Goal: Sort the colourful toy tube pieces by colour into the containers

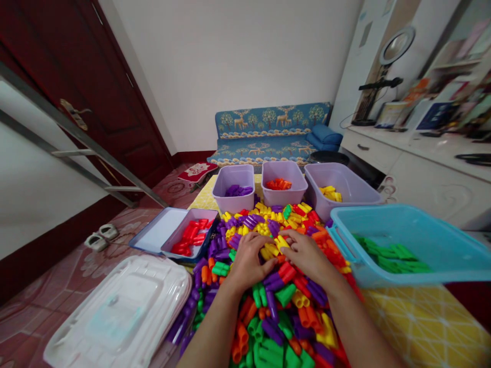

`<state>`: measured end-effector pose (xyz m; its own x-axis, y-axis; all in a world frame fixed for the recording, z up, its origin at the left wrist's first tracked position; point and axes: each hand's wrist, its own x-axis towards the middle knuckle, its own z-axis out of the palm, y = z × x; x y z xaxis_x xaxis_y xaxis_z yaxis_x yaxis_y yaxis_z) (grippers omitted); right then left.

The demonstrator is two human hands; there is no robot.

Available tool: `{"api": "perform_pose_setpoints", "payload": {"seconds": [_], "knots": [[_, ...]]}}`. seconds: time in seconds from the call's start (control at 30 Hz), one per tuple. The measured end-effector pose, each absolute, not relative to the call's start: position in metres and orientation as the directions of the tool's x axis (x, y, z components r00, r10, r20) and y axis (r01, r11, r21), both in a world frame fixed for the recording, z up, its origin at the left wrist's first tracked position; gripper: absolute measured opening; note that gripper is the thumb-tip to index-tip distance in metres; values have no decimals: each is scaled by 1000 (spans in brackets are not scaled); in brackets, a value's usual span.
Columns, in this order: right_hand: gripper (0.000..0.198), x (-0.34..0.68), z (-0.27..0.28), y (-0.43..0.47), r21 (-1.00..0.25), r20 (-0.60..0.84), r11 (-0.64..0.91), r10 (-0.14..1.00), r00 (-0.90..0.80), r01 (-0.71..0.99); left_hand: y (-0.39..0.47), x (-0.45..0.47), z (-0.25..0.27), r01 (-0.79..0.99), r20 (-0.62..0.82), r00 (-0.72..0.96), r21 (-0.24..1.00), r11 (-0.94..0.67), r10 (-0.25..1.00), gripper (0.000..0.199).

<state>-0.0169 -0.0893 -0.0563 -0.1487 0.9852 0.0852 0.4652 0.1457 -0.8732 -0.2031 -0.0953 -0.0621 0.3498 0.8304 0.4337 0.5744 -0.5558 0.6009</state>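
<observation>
A big heap of bullet-shaped double-tube plastic blocks (272, 301) in purple, yellow, red, green and orange covers the table before me. Over its middle, my left hand (251, 259) curls its fingers and thumb around yellow blocks (269, 250). My right hand (305, 254) is close beside it, thumb and fingers pinching a yellow block (283, 242). The two hands' fingertips almost meet. Beyond them, one lilac bin (233, 202) holds purple blocks, another lilac bin (284, 196) orange ones, and a third (355, 194) yellow ones.
A blue bin (414, 217) with green blocks stands at right. At left lie an opened case (151, 235) with red blocks and white lids (123, 312). A yellow patterned cloth (429, 317) covers the table. Behind are a blue sofa (264, 148) and, at left, a metal ladder (76, 135).
</observation>
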Motion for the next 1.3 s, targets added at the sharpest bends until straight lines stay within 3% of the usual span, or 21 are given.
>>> {"api": "perform_pose_setpoints", "payload": {"seconds": [0.07, 0.2, 0.4, 0.5, 0.57, 0.63, 0.73, 0.8, 0.93, 1.07, 1.3], "knots": [[43, -20, -58, -88, -876, 94, 152, 985, -146, 458, -94, -202, -65, 586, 446, 296, 614, -529, 845, 37], [34, -17, -48, -88, -906, 125, 159, 986, -109, 393, -89, -202, -70, 551, 470, 286, 633, -544, 835, 15], [18, -5, -34, -91, -908, 130, 175, 981, -141, 380, -85, -203, -77, 500, 497, 129, 714, -489, 858, 18], [28, -3, -28, -90, -978, 145, 141, 989, 19, 151, -85, -203, -78, 485, 510, 108, 722, -493, 853, 21], [40, -3, -21, -89, -957, 236, 269, 938, 254, -104, -85, -203, -78, 489, 511, 118, 716, -498, 851, 22], [49, -4, -14, -89, -854, 308, 446, 849, 430, -268, -84, -203, -78, 496, 508, 134, 709, -502, 851, 22], [55, -2, -11, -88, -812, 282, 461, 847, 450, -358, -84, -203, -77, 498, 505, 144, 706, -504, 851, 21], [50, -1, -16, -88, -894, 196, 316, 914, 355, -319, -85, -202, -77, 498, 501, 140, 710, -498, 854, 22], [43, -7, -32, -87, -997, 70, 71, 997, 35, -27, -84, -202, -79, 476, 482, 109, 743, -471, 870, 21], [43, -24, -44, -89, -979, 98, 121, 985, -141, 166, -85, -201, -82, 421, 470, 98, 779, -464, 877, 13], [22, -36, -50, -90, -895, 171, 225, 971, -169, 385, -85, -202, -80, 458, 499, 99, 745, -485, 861, 11]]}}
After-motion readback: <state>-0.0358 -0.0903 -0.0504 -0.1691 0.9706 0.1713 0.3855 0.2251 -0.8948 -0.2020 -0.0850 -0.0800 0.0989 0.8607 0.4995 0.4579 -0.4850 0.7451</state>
